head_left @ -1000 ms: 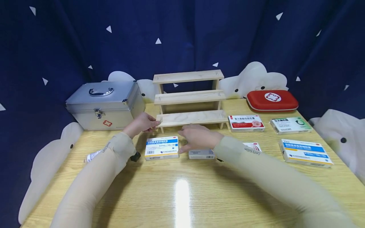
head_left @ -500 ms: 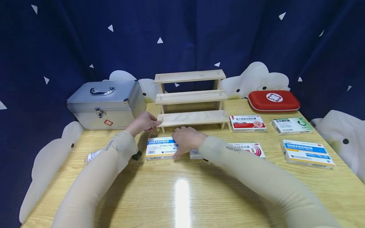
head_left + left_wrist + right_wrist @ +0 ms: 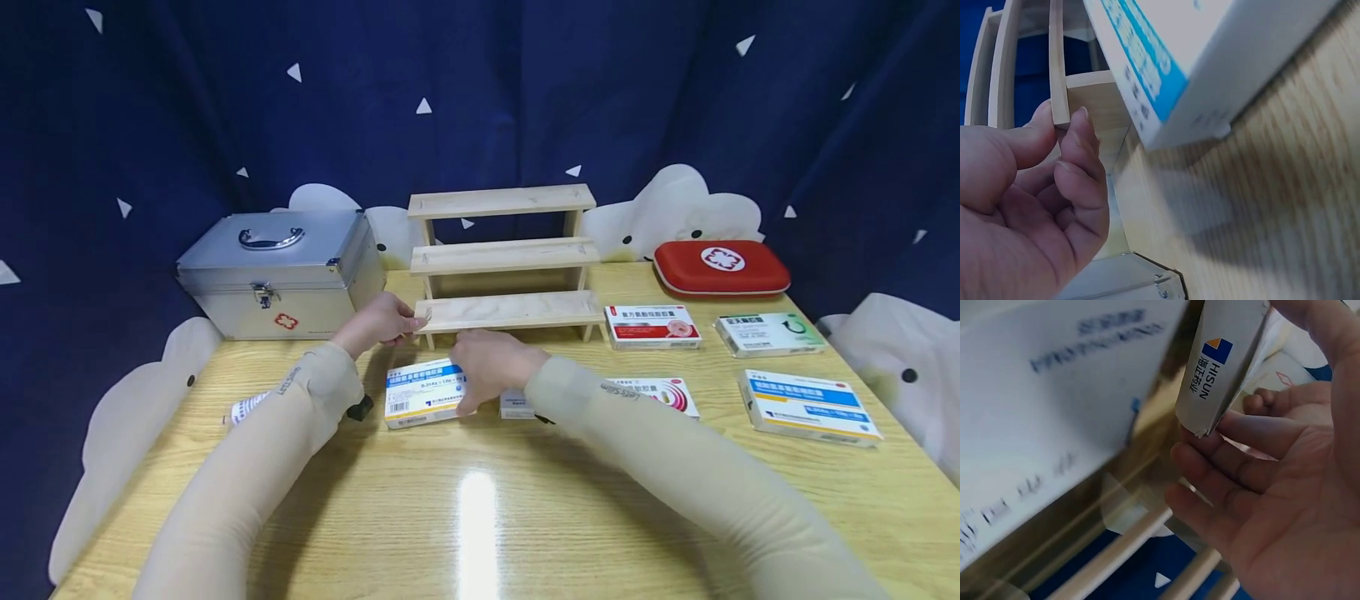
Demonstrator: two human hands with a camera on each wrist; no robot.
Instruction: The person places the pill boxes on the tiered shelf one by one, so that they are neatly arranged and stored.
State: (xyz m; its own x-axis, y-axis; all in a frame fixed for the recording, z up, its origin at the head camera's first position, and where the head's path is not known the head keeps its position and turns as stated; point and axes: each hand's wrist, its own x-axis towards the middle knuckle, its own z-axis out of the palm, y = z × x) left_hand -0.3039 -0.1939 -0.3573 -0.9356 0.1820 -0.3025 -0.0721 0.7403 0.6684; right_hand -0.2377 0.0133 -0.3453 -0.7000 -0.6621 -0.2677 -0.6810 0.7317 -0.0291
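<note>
At the left end of the lowest board of a three-step wooden shelf (image 3: 510, 311), my left hand (image 3: 378, 320) pinches the wood between thumb and fingers. The left wrist view shows the board's end (image 3: 1060, 112) in that pinch. My right hand (image 3: 491, 365) grips the right end of a blue-and-white medicine box (image 3: 422, 397) in front of the shelf. From the right wrist, the end face of this medicine box (image 3: 1216, 362) sits between thumb and fingers. The box stands slightly askew, its right end covered by the hand in the head view.
A small white box (image 3: 516, 406) and a pink-ringed medicine box (image 3: 663, 393) lie partly under my right forearm. Farther right are a red-and-white box (image 3: 651, 327), a green-and-white box (image 3: 772, 333), another blue-and-white box (image 3: 812, 406) and a red case (image 3: 722, 279). A silver case (image 3: 277, 275) stands left.
My right hand has moved left from above the small white box to the blue-and-white box and gripped it, turning it slightly. My left hand has stayed on the shelf.
</note>
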